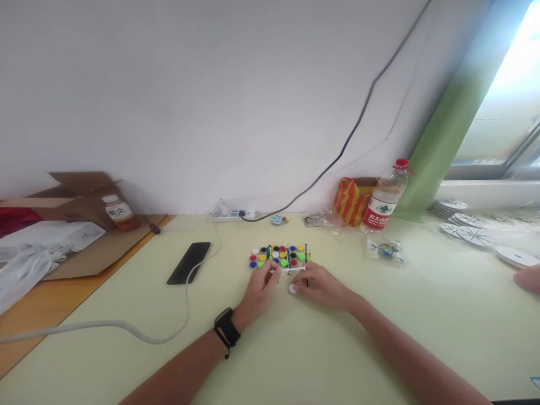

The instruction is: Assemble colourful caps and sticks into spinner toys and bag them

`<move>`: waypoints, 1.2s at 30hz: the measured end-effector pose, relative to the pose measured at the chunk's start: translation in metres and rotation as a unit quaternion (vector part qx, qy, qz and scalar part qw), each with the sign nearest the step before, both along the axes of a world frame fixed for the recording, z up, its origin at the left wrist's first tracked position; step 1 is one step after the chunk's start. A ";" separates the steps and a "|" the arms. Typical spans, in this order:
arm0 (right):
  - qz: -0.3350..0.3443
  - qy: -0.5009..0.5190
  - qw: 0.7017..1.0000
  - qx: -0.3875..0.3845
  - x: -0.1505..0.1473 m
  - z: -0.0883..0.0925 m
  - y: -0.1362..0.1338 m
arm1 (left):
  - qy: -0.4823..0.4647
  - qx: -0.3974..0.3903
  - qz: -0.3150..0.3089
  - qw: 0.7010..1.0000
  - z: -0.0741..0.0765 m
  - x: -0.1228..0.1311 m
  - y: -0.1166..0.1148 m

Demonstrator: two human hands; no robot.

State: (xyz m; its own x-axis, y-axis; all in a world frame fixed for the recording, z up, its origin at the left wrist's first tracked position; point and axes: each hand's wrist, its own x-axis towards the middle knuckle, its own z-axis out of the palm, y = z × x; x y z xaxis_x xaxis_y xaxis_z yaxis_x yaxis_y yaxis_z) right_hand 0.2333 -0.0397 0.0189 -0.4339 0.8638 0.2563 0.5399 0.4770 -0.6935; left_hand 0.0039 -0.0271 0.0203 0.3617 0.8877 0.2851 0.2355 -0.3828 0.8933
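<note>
My left hand (264, 284), with a black watch on its wrist, is closed in a pinch on the left end of a thin white plastic rod (295, 269). The rod's right end reaches to the fingers of my right hand (318, 284). Low on the table, the right fingertips are closed on a small white round piece (292, 289). Just beyond both hands lie rows of small round pieces (276, 255) in red, blue, yellow, green, black and white. Blue rods (289, 256) and green ones lie across them, partly hidden by my left fingers.
A black phone (189, 263) and a white cable (185, 315) lie at left. Toward the wall are a power strip (236, 214), a large water bottle (383, 202) and a bag of small parts (386, 249). Patterned discs (475, 236) and another person's hand (528, 279) are at right.
</note>
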 end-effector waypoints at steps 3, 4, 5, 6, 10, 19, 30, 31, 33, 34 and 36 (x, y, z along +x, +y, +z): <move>-0.026 0.083 0.995 -0.056 0.001 0.008 -0.002 | -0.004 0.001 0.000 1.000 0.000 0.000 -0.001; -0.031 0.124 0.988 -0.084 0.001 0.011 -0.003 | -0.003 0.002 -0.001 1.000 0.000 0.000 -0.001; -0.028 0.162 0.979 -0.117 0.002 0.014 -0.003 | -0.001 0.003 -0.004 1.000 0.000 0.001 -0.002; -0.019 0.191 0.969 -0.153 0.003 0.016 -0.004 | 0.002 0.003 -0.009 1.000 0.001 0.001 -0.003; 0.013 0.210 0.942 -0.262 -0.001 0.016 -0.006 | 0.028 -0.008 -0.040 0.999 0.001 0.001 -0.004; -0.046 0.181 0.926 -0.328 -0.007 0.000 -0.004 | 0.169 0.068 -0.006 0.983 -0.008 0.001 -0.001; -0.070 0.159 0.950 -0.260 -0.014 0.001 -0.006 | 0.132 0.046 -0.032 0.990 -0.003 0.002 -0.001; -0.067 0.157 0.954 -0.247 -0.014 -0.001 -0.006 | 0.124 0.040 -0.033 0.991 -0.003 0.002 -0.001; -0.060 0.152 0.960 -0.227 -0.013 -0.003 -0.005 | 0.113 0.029 -0.034 0.993 -0.003 0.002 -0.001; -0.056 0.147 0.963 -0.219 -0.013 -0.003 -0.004 | 0.109 0.022 -0.035 0.993 -0.004 0.003 -0.001; -0.051 0.134 0.968 -0.206 -0.012 -0.005 -0.004 | 0.106 0.011 -0.040 0.994 -0.005 0.003 0.000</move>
State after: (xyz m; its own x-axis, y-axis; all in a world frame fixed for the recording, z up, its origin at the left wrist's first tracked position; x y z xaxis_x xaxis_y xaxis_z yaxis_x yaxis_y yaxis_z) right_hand 0.2212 -0.0436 0.0144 -0.3061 0.9516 -0.0277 0.3435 0.0833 -0.9354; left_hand 0.0070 -0.0272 0.0149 0.4843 0.8480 0.2151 0.3852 -0.4275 0.8179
